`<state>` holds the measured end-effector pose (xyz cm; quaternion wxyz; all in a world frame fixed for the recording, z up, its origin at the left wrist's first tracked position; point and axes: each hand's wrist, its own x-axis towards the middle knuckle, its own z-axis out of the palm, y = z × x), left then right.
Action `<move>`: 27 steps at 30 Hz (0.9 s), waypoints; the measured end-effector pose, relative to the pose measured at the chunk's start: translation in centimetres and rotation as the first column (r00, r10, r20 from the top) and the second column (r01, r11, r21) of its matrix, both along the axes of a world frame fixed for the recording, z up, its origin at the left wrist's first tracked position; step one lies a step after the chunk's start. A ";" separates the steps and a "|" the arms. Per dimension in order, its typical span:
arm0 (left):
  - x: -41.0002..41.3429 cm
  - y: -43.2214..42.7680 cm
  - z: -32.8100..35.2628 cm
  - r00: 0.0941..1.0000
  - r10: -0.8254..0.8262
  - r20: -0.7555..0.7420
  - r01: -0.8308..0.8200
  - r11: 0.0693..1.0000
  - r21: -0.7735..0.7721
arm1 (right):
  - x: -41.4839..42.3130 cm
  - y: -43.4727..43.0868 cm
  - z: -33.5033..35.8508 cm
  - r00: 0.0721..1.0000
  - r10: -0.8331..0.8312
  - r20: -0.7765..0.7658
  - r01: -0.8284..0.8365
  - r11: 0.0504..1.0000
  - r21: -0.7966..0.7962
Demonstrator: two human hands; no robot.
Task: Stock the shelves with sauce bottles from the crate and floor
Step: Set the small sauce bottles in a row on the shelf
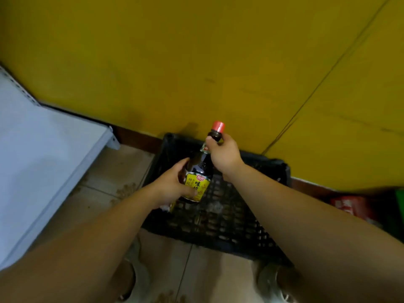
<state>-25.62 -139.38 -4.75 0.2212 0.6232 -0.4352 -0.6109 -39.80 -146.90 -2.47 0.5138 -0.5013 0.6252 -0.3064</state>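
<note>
A dark sauce bottle [200, 169] with a red cap and a yellow label hangs in the air above a black plastic crate [220, 215]. My right hand [223, 155] grips its neck just under the cap. My left hand [172, 186] wraps around its lower body at the label. Below the bottle the crate's lattice floor shows through, with no other bottle visible in it. A white shelf [43, 162] lies to the left, its top surface bare.
A yellow wall [196, 62] stands right behind the crate, with a thin cable running down it at the right. Red packaged goods [349, 206] sit on the floor at the right. Beige floor tiles and my two shoes are at the bottom.
</note>
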 end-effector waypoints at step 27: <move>7.1 20.7 37.7 0.951 0.284 -0.123 -0.267 0.552 -0.790 | 8.5 22.0 40.8 0.925 0.379 -0.027 -0.273 0.612 -0.742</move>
